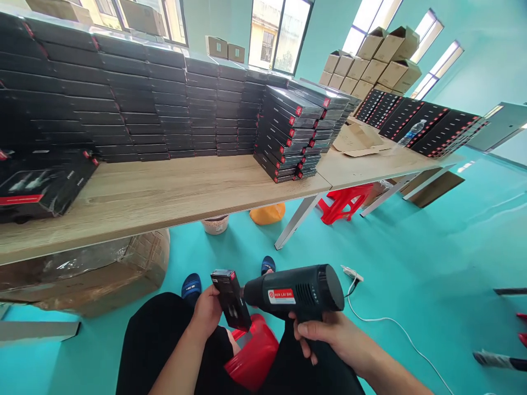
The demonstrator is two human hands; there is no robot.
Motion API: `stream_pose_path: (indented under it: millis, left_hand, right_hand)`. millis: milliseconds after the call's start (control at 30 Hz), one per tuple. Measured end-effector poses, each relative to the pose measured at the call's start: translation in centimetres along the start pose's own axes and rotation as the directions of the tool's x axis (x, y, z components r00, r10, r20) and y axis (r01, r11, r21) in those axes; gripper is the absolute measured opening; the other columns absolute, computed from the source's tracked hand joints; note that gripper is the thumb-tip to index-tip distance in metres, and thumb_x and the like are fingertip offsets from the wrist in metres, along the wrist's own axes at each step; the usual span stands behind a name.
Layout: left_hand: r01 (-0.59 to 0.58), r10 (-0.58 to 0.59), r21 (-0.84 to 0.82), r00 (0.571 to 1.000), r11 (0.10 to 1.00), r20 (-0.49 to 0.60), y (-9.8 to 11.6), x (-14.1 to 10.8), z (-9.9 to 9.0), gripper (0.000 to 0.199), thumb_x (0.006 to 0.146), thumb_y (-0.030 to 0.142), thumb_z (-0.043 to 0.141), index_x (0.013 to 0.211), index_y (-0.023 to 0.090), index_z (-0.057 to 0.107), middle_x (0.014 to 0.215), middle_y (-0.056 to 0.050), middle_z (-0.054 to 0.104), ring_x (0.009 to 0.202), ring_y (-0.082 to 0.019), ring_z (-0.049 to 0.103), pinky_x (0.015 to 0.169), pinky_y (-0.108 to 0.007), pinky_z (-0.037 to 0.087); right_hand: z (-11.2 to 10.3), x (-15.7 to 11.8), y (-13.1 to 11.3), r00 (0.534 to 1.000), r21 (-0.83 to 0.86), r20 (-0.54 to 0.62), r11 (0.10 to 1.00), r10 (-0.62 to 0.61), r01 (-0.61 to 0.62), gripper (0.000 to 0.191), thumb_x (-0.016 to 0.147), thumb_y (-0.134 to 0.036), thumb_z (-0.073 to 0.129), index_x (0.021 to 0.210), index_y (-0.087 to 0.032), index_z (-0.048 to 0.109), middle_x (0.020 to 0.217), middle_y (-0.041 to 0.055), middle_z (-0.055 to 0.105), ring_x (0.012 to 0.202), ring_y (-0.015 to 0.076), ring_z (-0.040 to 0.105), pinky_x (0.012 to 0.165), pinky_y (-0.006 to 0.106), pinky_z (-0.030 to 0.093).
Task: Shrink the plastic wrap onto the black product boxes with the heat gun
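Observation:
Gripped in my left hand (207,310) is a small black box (231,302) with a red corner mark and a glossy surface, tilted over my lap. My right hand (319,332) is closed round the handle of a black heat gun (294,291) with a red and white label. The gun's nozzle points left at the box's right side, very close to it; whether they touch I cannot tell. Between my knees shows a red plastic stool (255,356).
Stacked black boxes (164,104) line the wooden table (185,186), with a shorter stack (288,131) at its right end. Underneath are a large carton (144,269), a basket (216,225) and an orange bag (267,213). A white cable (395,320) and power strip (352,274) lie on the floor.

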State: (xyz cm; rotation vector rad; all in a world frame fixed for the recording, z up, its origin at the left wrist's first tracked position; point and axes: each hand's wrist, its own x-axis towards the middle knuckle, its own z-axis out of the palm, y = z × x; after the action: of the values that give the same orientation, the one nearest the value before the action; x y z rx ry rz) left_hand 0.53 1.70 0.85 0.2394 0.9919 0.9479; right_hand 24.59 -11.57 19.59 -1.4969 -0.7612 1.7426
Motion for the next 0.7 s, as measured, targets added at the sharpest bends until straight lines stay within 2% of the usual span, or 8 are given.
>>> stream_pose_path:
  millis: [67, 133, 200, 267, 367, 467, 567, 700]
  left_hand:
    - [0.017, -0.018, -0.031, 0.999, 0.999, -0.030, 0.2, -0.1, 0.0, 0.014, 0.051, 0.019, 0.058, 0.062, 0.016, 0.065, 0.066, -0.006, 0.067, 0.064, -0.022, 0.061, 0.065, -0.035, 0.048]
    - [-0.024, 0.023, -0.022, 0.998, 0.999, -0.057, 0.3, -0.1, 0.0, 0.012, 0.051, 0.019, 0.058, 0.061, 0.017, 0.064, 0.062, -0.003, 0.064, 0.061, -0.020, 0.058, 0.062, -0.033, 0.046]
    - [-0.146, 0.149, 0.043, 0.986, 0.988, -0.068, 0.3, 0.0, 0.0, 0.013, 0.049, 0.016, 0.058, 0.062, 0.018, 0.063, 0.060, 0.000, 0.062, 0.059, -0.018, 0.054, 0.059, -0.029, 0.043]
    - [-0.277, 0.287, 0.171, 0.957, 0.945, -0.032, 0.2, -0.1, 0.1, 0.020, 0.049, 0.012, 0.060, 0.067, 0.018, 0.066, 0.064, 0.002, 0.062, 0.062, -0.017, 0.053, 0.060, -0.027, 0.041]
    - [-0.387, 0.392, 0.364, 0.918, 0.847, 0.065, 0.2, -0.2, 0.5, 0.028, 0.051, 0.007, 0.065, 0.074, 0.020, 0.070, 0.069, 0.002, 0.066, 0.070, -0.019, 0.057, 0.065, -0.026, 0.043]
    - [-0.427, 0.444, 0.455, 0.893, 0.782, 0.074, 0.3, -0.4, 0.9, 0.032, 0.050, 0.001, 0.065, 0.075, 0.021, 0.072, 0.074, 0.001, 0.068, 0.078, -0.021, 0.060, 0.072, -0.026, 0.044]
    - [-0.414, 0.454, 0.476, 0.890, 0.776, 0.036, 0.4, -0.5, 1.1, 0.039, 0.049, -0.004, 0.063, 0.077, 0.021, 0.073, 0.081, -0.001, 0.071, 0.084, -0.022, 0.062, 0.076, -0.027, 0.045]
    - [-0.414, 0.459, 0.484, 0.888, 0.771, 0.030, 0.3, -0.6, 1.0, 0.041, 0.047, -0.003, 0.063, 0.077, 0.023, 0.073, 0.085, -0.002, 0.072, 0.089, -0.025, 0.063, 0.081, -0.031, 0.048]
  right_hand:
    - [-0.5, -0.3, 1.5, 0.998, -0.084, 0.026, 0.995, 0.053, -0.051, 0.025, 0.069, -0.033, 0.074, 0.084, -0.014, 0.070, 0.062, 0.0010, 0.063, 0.052, 0.0142, 0.055, 0.051, 0.028, 0.044]
    - [-1.3, -0.7, 3.2, 0.994, -0.158, 0.017, 0.982, 0.108, -0.104, 0.020, 0.069, -0.030, 0.072, 0.081, -0.014, 0.069, 0.054, -0.0005, 0.060, 0.050, 0.0142, 0.053, 0.051, 0.028, 0.043]
    - [-2.0, -0.9, 4.5, 0.989, -0.169, -0.031, 0.975, 0.143, -0.146, 0.023, 0.069, -0.029, 0.072, 0.087, -0.014, 0.069, 0.053, -0.0011, 0.060, 0.050, 0.0147, 0.054, 0.050, 0.027, 0.042]
    - [-2.6, -1.1, 4.9, 0.987, -0.093, -0.079, 0.985, 0.138, -0.146, 0.029, 0.070, -0.033, 0.075, 0.092, -0.014, 0.069, 0.059, 0.0005, 0.063, 0.052, 0.0151, 0.056, 0.051, 0.027, 0.044]
    - [-2.9, -1.3, 4.0, 0.986, 0.130, -0.132, 0.988, 0.100, -0.082, 0.036, 0.070, -0.040, 0.078, 0.094, -0.013, 0.071, 0.074, 0.0030, 0.067, 0.056, 0.0146, 0.059, 0.050, 0.026, 0.046]
    - [-3.0, -1.4, 2.2, 0.985, 0.290, -0.154, 0.956, 0.078, -0.031, 0.037, 0.071, -0.039, 0.080, 0.095, -0.013, 0.073, 0.075, 0.0027, 0.066, 0.056, 0.0127, 0.059, 0.048, 0.023, 0.045]
    - [-3.1, -1.5, 1.1, 0.986, 0.323, -0.149, 0.946, 0.072, -0.020, 0.033, 0.072, -0.036, 0.081, 0.095, -0.013, 0.075, 0.075, 0.0035, 0.067, 0.056, 0.0127, 0.059, 0.047, 0.023, 0.045]
    - [-3.3, -1.5, 1.0, 0.984, 0.316, -0.153, 0.948, 0.088, -0.036, 0.031, 0.072, -0.033, 0.080, 0.095, -0.013, 0.075, 0.076, 0.0040, 0.068, 0.057, 0.0132, 0.060, 0.048, 0.023, 0.046]
